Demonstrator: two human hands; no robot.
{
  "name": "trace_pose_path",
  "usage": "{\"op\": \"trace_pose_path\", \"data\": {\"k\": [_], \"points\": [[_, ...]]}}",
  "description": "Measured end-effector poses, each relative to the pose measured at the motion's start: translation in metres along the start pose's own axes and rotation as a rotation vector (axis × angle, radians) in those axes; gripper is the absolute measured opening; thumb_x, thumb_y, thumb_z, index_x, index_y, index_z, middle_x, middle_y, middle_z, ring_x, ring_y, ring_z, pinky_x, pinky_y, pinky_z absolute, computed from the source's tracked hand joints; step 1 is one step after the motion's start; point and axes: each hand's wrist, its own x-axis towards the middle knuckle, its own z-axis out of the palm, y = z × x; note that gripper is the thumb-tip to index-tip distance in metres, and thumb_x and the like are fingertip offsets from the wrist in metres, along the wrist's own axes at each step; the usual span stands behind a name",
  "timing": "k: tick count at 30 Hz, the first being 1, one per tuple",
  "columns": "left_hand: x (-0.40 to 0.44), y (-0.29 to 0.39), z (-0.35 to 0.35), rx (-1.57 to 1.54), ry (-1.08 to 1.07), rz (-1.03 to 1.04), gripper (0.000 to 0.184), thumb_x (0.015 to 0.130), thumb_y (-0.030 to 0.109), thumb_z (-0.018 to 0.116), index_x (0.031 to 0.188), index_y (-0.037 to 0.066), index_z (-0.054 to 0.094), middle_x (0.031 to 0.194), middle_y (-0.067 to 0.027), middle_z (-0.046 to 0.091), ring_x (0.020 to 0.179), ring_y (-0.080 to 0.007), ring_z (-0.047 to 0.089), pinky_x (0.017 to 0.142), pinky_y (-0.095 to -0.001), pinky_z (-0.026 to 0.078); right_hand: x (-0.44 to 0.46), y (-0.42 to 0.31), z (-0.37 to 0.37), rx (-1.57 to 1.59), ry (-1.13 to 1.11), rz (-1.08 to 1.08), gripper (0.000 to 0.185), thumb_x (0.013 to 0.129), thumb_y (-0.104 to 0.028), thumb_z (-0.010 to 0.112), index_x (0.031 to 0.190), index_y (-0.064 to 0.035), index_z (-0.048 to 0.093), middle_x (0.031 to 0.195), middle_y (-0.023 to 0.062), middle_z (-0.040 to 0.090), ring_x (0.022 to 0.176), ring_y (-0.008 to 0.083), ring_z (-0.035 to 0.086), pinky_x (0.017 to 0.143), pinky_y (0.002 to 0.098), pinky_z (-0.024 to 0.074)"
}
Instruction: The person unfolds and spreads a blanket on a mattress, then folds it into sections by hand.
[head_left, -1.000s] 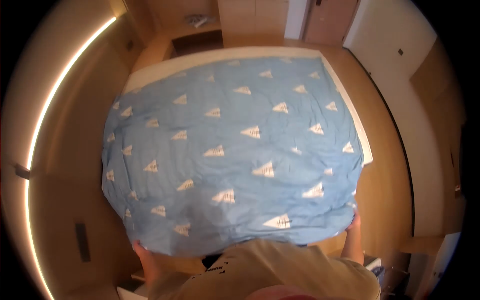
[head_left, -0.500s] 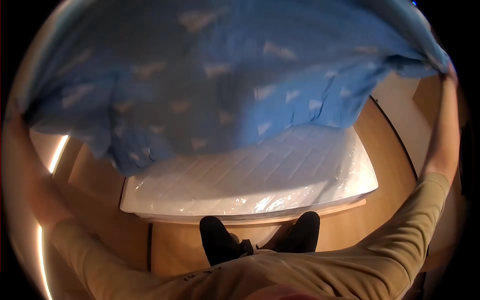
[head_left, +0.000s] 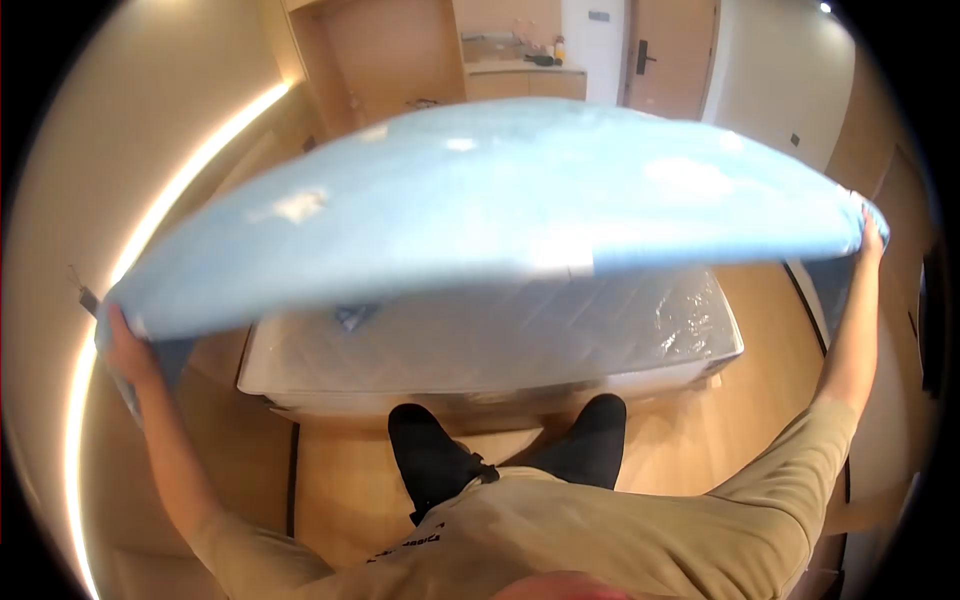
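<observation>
A blue quilt [head_left: 480, 200] with white tree shapes billows in the air, blurred by motion. My left hand [head_left: 128, 345] is closed on its corner at the far left. At the far right, my right hand [head_left: 870, 235] grips the opposite corner. Both arms are spread wide. Under the raised quilt is a white mattress [head_left: 500, 345] in shiny clear plastic; the quilt hides its far part. A small blue patch shows on the mattress below the quilt's near edge.
My legs stand at the mattress's near edge. A lit strip [head_left: 200, 160] runs along the left wall. Beyond the quilt are a counter [head_left: 520, 70] with items on it and a door [head_left: 665, 60]. Wooden floor [head_left: 765, 330] borders the mattress on the right.
The quilt first lay over the bed, then was lifted high in front of me. Now it has come down lower and bulges upward, with both hands lower and still holding its corners.
</observation>
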Motion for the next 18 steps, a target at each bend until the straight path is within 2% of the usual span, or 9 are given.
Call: {"op": "trace_pose_path", "data": {"k": [2, 3, 5, 6, 8, 10, 13, 16, 18], "points": [[-0.076, -0.026, -0.033, 0.081, -0.098, -0.068, 0.047, 0.096, 0.022, 0.058, 0.127, -0.012, 0.052, 0.122, -0.0177, 0.062, 0.108, -0.0257, 0.061, 0.095, -0.0368, 0.047, 0.069, 0.088, -0.098, -0.194, -0.002, 0.007, 0.052, 0.092, -0.035, 0.060, 0.126, 0.0042, 0.058, 0.124, 0.0153, 0.061, 0.113, 0.0276, 0.058, 0.098, 0.0372, 0.0461], [-0.120, -0.022, -0.029, -0.244, -0.094, -0.157, 0.053, 0.094, 0.019, 0.060, 0.133, -0.012, 0.045, 0.130, -0.0194, 0.056, 0.112, -0.0287, 0.058, 0.098, -0.0396, 0.046, 0.042, 0.116, -0.115, -0.278, 0.143, 0.048, 0.049, 0.091, -0.033, 0.061, 0.124, 0.0030, 0.059, 0.124, 0.0156, 0.061, 0.112, 0.0285, 0.059, 0.095, 0.0393, 0.0482], [-0.201, -0.024, -0.034, -0.297, -0.129, -0.386, 0.049, 0.091, 0.012, 0.062, 0.131, -0.013, 0.047, 0.132, -0.0196, 0.053, 0.115, -0.0311, 0.055, 0.100, -0.0422, 0.046, -0.021, 0.162, -0.125, -0.229, 0.229, 0.198, 0.049, 0.091, -0.033, 0.060, 0.124, 0.0031, 0.059, 0.124, 0.0156, 0.061, 0.112, 0.0286, 0.059, 0.095, 0.0393, 0.0480], [-0.237, -0.012, -0.027, -0.557, -0.112, -0.612, 0.051, 0.089, 0.007, 0.061, 0.134, -0.010, 0.044, 0.134, -0.0193, 0.051, 0.116, -0.0322, 0.055, 0.101, -0.0440, 0.045, -0.061, 0.180, -0.120, -0.187, 0.253, 0.267, 0.049, 0.092, -0.033, 0.059, 0.124, 0.0031, 0.059, 0.124, 0.0156, 0.061, 0.113, 0.0286, 0.059, 0.095, 0.0394, 0.0478], [-0.288, -0.022, -0.049, -0.657, 0.005, -1.158, 0.061, 0.083, 0.012, 0.056, 0.139, -0.005, 0.038, 0.139, -0.0196, 0.045, 0.124, -0.0366, 0.046, 0.104, -0.0519, 0.041, -0.117, 0.205, -0.118, -0.129, 0.284, 0.410, 0.049, 0.092, -0.033, 0.059, 0.125, 0.0031, 0.058, 0.125, 0.0157, 0.060, 0.113, 0.0287, 0.058, 0.096, 0.0394, 0.0475], [-0.352, -0.097, -0.083, -0.596, 0.140, -1.359, 0.063, 0.082, 0.018, 0.054, 0.139, -0.004, 0.038, 0.138, -0.0202, 0.044, 0.127, -0.0382, 0.043, 0.106, -0.0544, 0.038, -0.165, 0.222, -0.118, -0.088, 0.308, 0.545, 0.049, 0.093, -0.033, 0.058, 0.125, 0.0031, 0.058, 0.125, 0.0157, 0.060, 0.113, 0.0288, 0.058, 0.096, 0.0395, 0.0473], [-0.379, -0.071, -0.077, -0.417, 0.121, -1.486, 0.062, 0.082, 0.019, 0.054, 0.138, -0.003, 0.039, 0.139, -0.0204, 0.044, 0.127, -0.0390, 0.044, 0.106, -0.0547, 0.038, -0.219, 0.244, -0.108, -0.058, 0.339, 0.714, 0.049, 0.093, -0.033, 0.056, 0.126, 0.0031, 0.057, 0.126, 0.0157, 0.060, 0.114, 0.0289, 0.058, 0.097, 0.0395, 0.0469], [-0.373, -0.068, -0.090, -0.488, -0.017, -1.623, 0.061, 0.083, 0.021, 0.055, 0.138, -0.001, 0.040, 0.141, -0.0196, 0.044, 0.128, -0.0389, 0.043, 0.106, -0.0543, 0.037, -0.268, 0.249, -0.085, -0.064, 0.376, 0.842, 0.049, 0.094, -0.033, 0.055, 0.126, 0.0031, 0.057, 0.126, 0.0157, 0.060, 0.114, 0.0290, 0.058, 0.098, 0.0396, 0.0464], [-0.352, -0.036, -0.037, -0.657, 0.046, -1.694, 0.060, 0.085, 0.021, 0.053, 0.140, 0.000, 0.040, 0.142, -0.0189, 0.043, 0.129, -0.0379, 0.043, 0.107, -0.0543, 0.036, -0.297, 0.254, -0.074, -0.048, 0.415, 0.899, 0.049, 0.095, -0.033, 0.054, 0.127, 0.0031, 0.056, 0.127, 0.0158, 0.059, 0.114, 0.0291, 0.058, 0.098, 0.0397, 0.0462]]}}
